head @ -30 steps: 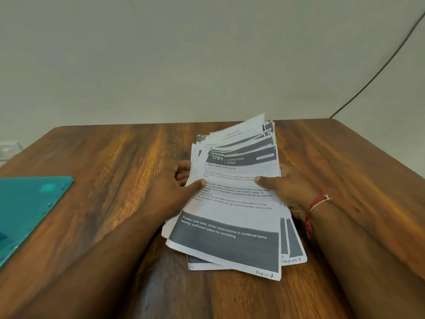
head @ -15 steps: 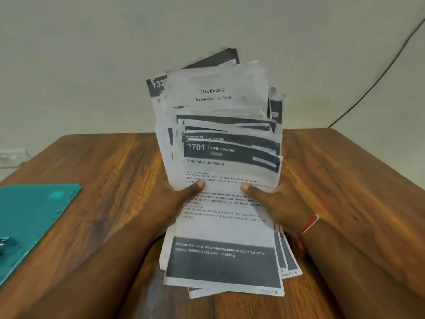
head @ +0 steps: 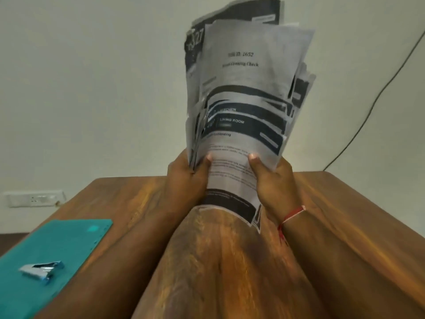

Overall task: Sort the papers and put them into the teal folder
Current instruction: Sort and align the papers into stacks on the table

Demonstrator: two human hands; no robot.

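One small blue-silver stapler (head: 41, 270) lies nearest, on top of the teal folder (head: 69, 240), which rests flat on the near-left part of the wooden table (head: 230, 272), well apart from the papers. Both forearms reach across the middle of the table, with a red thread (head: 292, 215) tied at the right wrist. Above the table's middle, the left hand (head: 184, 180) and right hand (head: 273, 183) pinch the stack of printed papers (head: 243, 88) at its lower half, one at each side edge. Each thumb presses onto the front sheet, and the fingers are hidden behind. The stack stands almost upright with its bottom edge low over the table; I cannot tell whether it touches the wood. The sheets look light and limp, loose and not squared: corners fan out at the top and the upper part bows, so they would likely slide on one another or spill if held by one corner. A hold low down at both sides, as here, seems safest, and tapping the bottom edge on the table should square them for sorting. Beyond the table's far edge is a pale wall, with a socket plate (head: 34, 199) toward the left and a dark cable (head: 368, 111) running up at the right. Half a second ago the stack was lower and more tilted, and a second ago it lay nearly flat on the table; the stapler, unseen then, now shows whole.
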